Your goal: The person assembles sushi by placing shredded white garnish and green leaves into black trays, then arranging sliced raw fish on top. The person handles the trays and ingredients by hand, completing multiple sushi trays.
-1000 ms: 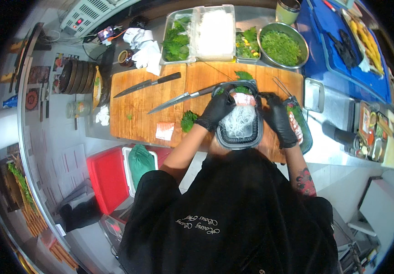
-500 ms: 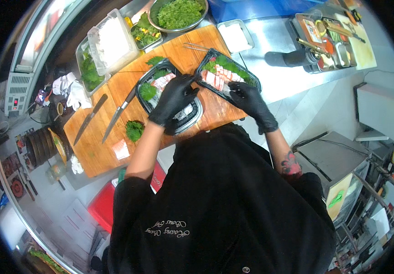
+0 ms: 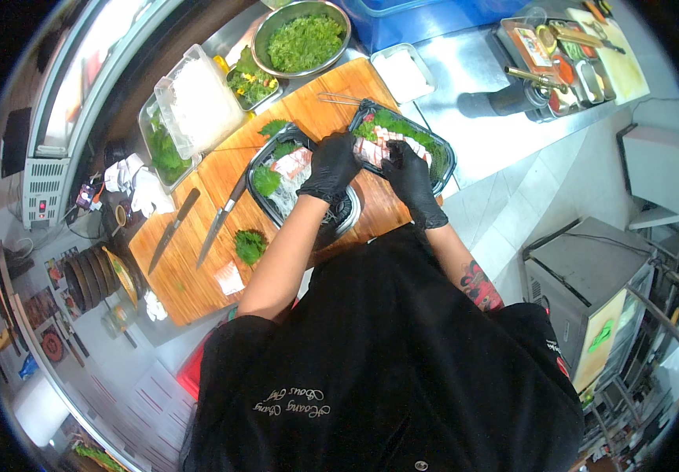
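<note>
Both my hands wear black gloves and meet at the right-hand black tray (image 3: pixel 447 175). Pinkish-white fish slices (image 3: pixel 382 146) lie there in a row, with green leaves (image 3: pixel 410 126) behind them. My left hand (image 3: pixel 333 167) is closed at the tray's near-left edge, and its fingertips are hidden. My right hand (image 3: pixel 412 185) has bent fingers pressed on the near side of the slices. The left black tray (image 3: pixel 259 191), partly under my left wrist, holds shredded white garnish (image 3: pixel 283 197), fish slices (image 3: pixel 292 162) and a green leaf (image 3: pixel 267 182).
Two knives (image 3: pixel 172 230) (image 3: pixel 221 224) lie on the wooden cutting board (image 3: pixel 186 287), near a loose leaf (image 3: pixel 250 246) and a pale fish piece (image 3: pixel 229 278). Tweezers (image 3: pixel 347 100), a bowl of greens (image 3: pixel 304 43), a white-filled container (image 3: pixel 202 106) and a small white tray (image 3: pixel 402 72) stand beyond.
My left hand has shifted right toward the right tray, uncovering more of the left tray. My right hand has come in closer to the slices. The whole view has shifted slightly.
</note>
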### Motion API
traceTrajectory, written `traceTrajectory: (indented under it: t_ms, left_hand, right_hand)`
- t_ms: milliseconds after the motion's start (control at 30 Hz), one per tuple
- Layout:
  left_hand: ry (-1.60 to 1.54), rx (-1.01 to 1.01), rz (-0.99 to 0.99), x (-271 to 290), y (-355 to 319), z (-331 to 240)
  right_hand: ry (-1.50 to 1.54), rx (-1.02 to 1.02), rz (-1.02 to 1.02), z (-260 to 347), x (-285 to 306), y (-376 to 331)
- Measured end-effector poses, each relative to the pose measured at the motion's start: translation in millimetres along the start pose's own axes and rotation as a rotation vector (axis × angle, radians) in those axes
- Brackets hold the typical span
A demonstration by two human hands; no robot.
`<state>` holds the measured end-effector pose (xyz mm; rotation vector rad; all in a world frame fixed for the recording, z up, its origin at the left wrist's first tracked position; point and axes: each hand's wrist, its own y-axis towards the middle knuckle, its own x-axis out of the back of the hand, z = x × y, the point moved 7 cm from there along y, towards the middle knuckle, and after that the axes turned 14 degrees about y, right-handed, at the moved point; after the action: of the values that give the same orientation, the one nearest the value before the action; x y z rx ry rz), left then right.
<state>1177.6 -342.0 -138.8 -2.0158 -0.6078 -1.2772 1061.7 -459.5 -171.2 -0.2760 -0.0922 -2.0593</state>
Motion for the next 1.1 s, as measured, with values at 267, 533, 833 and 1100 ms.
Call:
traceTrajectory:
  t_ms: [267, 533, 833, 1100]
  left_hand:
    - [-0.01, -0.042, -0.011, -8.6, 12.7, -1.0]
    - [-0.379, -0.068, 0.261, -12.1, 19.7, 19.3]
    - [-0.342, -0.128, 0.301, -2.3, 21.2, 16.3]
    - [-0.392, -0.286, 0.279, 18.4, 3.0, 0.4]
  right_hand:
    - [0.061, -0.056, -0.005, -14.5, -10.8, -3.3]
    - [0.03, -0.041, 0.038, -3.8, -9.9, -0.6]
    - [0.058, -0.147, 0.082, 11.3, -11.7, 0.2]
    - [0.058, 0.178, 0.164, 23.7, -8.9, 5.2]
